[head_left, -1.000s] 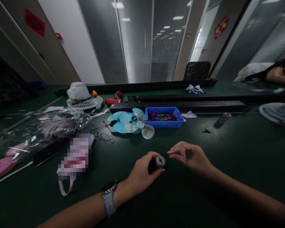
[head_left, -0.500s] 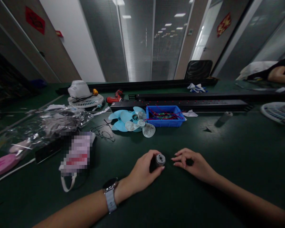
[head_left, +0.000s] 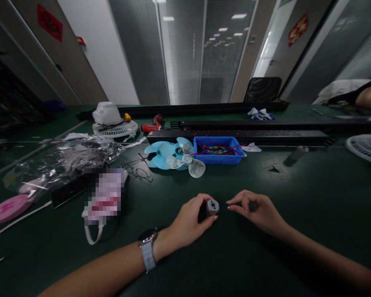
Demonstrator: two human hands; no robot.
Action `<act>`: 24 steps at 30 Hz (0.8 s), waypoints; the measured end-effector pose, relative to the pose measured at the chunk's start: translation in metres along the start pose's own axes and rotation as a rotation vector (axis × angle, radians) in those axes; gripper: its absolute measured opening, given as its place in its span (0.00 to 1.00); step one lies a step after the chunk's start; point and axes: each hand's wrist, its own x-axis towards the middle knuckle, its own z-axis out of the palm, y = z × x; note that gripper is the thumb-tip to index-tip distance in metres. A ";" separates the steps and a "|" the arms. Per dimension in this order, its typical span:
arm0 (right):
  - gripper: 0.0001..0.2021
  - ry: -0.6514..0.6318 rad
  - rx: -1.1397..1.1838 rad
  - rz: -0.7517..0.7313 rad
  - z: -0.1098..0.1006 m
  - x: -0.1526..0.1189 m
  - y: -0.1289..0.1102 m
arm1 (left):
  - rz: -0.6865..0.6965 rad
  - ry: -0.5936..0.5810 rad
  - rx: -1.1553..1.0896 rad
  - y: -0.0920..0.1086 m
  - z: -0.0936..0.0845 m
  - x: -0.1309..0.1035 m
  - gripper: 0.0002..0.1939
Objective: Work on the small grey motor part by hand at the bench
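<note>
A small grey metal cylinder (head_left: 212, 207), with a dark hole and slots in its top face, stands upright on the green tabletop. My left hand (head_left: 193, 218), wearing a watch (head_left: 147, 247) at the wrist, is wrapped round it with thumb and fingers. Just to the right, apart from the cylinder, my right hand (head_left: 259, 210) is pinched, thumb and index tips nearly meeting. Whatever may be between those tips is too small to make out.
Beyond my hands are fan blades (head_left: 185, 156), a blue bin (head_left: 219, 159) of wires, a second cylinder (head_left: 297, 154) and a black rail (head_left: 241, 137). On the left lie a pink pack (head_left: 106, 194), a phone (head_left: 68, 193) and clear plastic bags (head_left: 77, 156). Someone's arm (head_left: 369, 98) rests far right.
My right hand's fingers have drawn together into a tighter pinch beside the cylinder. My left hand keeps its hold on the cylinder. The whole view has shifted slightly.
</note>
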 end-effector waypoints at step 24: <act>0.13 -0.121 0.024 -0.195 0.027 0.025 -0.036 | 0.013 -0.017 0.013 -0.001 -0.001 -0.002 0.19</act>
